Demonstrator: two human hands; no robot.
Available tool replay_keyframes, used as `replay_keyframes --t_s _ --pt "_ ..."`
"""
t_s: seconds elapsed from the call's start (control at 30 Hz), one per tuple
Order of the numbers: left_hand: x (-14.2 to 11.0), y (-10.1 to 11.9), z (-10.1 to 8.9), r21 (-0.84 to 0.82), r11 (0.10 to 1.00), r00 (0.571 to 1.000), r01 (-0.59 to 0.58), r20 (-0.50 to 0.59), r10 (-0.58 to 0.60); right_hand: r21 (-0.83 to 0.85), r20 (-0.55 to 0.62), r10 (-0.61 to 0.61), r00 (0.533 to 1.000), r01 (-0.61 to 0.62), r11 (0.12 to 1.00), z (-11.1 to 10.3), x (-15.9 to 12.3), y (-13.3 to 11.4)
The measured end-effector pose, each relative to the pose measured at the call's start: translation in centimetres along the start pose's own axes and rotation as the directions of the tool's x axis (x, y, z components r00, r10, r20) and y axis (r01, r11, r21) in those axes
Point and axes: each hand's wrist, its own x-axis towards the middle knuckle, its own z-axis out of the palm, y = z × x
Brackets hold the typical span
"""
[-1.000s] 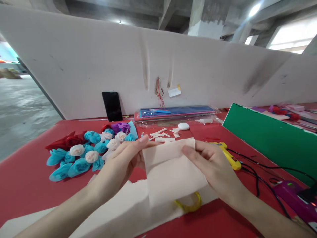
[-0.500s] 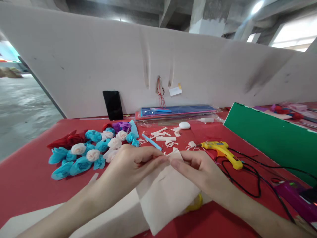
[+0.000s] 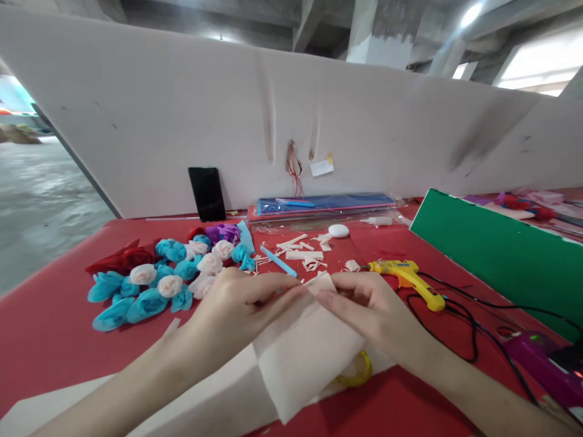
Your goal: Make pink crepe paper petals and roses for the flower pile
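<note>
Biggest first: the white panel [image 3: 182,121] walls off the back, and the red tabletop [image 3: 45,291] spreads out below it. The green board [image 3: 492,261] leans across on the right. Down in front lies the long pale sheet [image 3: 204,394], running off under the left forearm.

Now the action — the small pale sheet [image 3: 310,352] is up in both hands, over the long one's far end. A second ago the hands were well apart, holding it spread; now they've closed in on its top edge and the sheet has swung askew, a corner pointing down. So the work is now concentrated on that one edge.

The left hand [image 3: 248,303] is pinched on the edge's left part; the right hand [image 3: 368,309] clamps the upper corner, thumb in front, fingers curled behind. The thumbs are just beside each other, and the sheet hangs below and between the hands.

Smaller still: blue, white, red and purple flowers [image 3: 170,286] cluster beyond the left wrist, the yellow glue gun [image 3: 410,276] sits just past the right hand, and a yellow ring [image 3: 364,367] peeks out behind the sheet — partly hidden. Last, the slim blue stick [image 3: 279,261] and pale scraps [image 3: 305,255], just beyond the fingers.
</note>
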Motion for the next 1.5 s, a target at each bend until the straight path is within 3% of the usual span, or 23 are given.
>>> replay_keyframes --t_s 0.07,0.1,0.17,0.2,0.27,0.33,0.37,0.53,0.67,1.0,1.07,1.17,1.27,1.33,1.4,1.43,1.5 --pt "0.4 -0.3 0.0 -0.244 0.951 0.981 0.192 0.018 -0.194 0.041 -0.015 -0.020 1.000 0.021 0.999 -0.1 0.0 0.1" --pt "0.6 -0.5 0.1 -0.391 0.868 0.951 0.306 0.073 -0.301 0.060 -0.035 -0.046 0.998 0.048 0.997 -0.1 0.0 0.1" --pt "0.9 -1.1 0.6 -0.619 0.600 0.859 0.506 0.295 -0.420 0.081 -0.070 -0.144 0.987 0.149 0.986 -0.5 0.0 0.1" --pt "0.9 -1.4 1.0 -0.670 0.457 0.807 0.586 0.434 -0.400 0.079 -0.069 -0.212 0.975 0.217 0.973 -0.7 0.1 0.2" --pt "0.8 -1.9 2.0 -0.667 0.253 0.713 0.701 0.656 -0.247 0.052 -0.042 -0.356 0.933 0.358 0.932 -1.2 0.1 0.2" --pt "0.4 -2.2 2.9 -0.641 0.179 0.663 0.747 0.738 -0.124 0.020 0.002 -0.455 0.891 0.455 0.890 -1.5 0.3 0.3" --pt "0.2 -2.2 3.3 -0.652 0.159 0.668 0.742 0.738 -0.091 0.000 0.018 -0.483 0.876 0.483 0.876 -1.7 0.3 0.3" --pt "-0.5 -2.1 4.0 -0.778 0.066 0.781 0.625 0.623 -0.045 0.005 0.033 -0.516 0.856 0.517 0.856 -2.1 0.6 0.8" --pt "-0.9 -2.0 4.3 -0.757 0.040 0.758 0.653 0.652 -0.036 0.090 0.064 -0.478 0.876 0.472 0.877 -2.0 0.7 1.0" --pt "-1.8 -2.0 4.5 -0.656 0.152 0.673 0.739 0.729 -0.124 0.076 0.087 -0.437 0.895 0.432 0.899 -1.1 0.9 1.3" --pt "-2.2 -1.6 4.6 -0.659 0.152 0.676 0.737 0.720 -0.154 0.087 0.090 -0.424 0.901 0.417 0.905 -0.8 0.9 1.4" --pt "-2.9 -1.1 4.4 -0.702 0.143 0.714 0.698 0.668 -0.210 0.047 0.062 -0.405 0.912 0.402 0.914 -0.6 1.0 1.5" --pt "-3.4 -1.1 3.7 -0.759 0.120 0.752 0.639 0.586 -0.302 -0.244 -0.049 -0.278 0.959 0.258 0.935 -0.5 0.9 1.6" --pt "-3.8 -1.3 3.1 -0.797 0.105 0.753 0.595 0.506 -0.421 -0.580 -0.083 -0.179 0.980 0.099 0.809 -0.5 0.3 1.9" --pt "-4.3 -1.8 2.6 -0.818 0.089 0.708 0.569 0.432 -0.559 -0.835 -0.011 -0.060 0.998 0.023 0.550 -0.3 -0.5 2.4" --pt "-4.5 -2.1 2.5 -0.819 0.075 0.672 0.569 0.411 -0.616 -0.897 0.035 0.005 0.999 0.029 0.442 -0.2 -0.9 2.7" --pt "-4.9 -2.8 2.4 -0.823 0.046 0.615 0.567 0.385 -0.688 -0.936 0.077 0.082 0.994 0.044 0.349 0.0 -1.5 3.1"
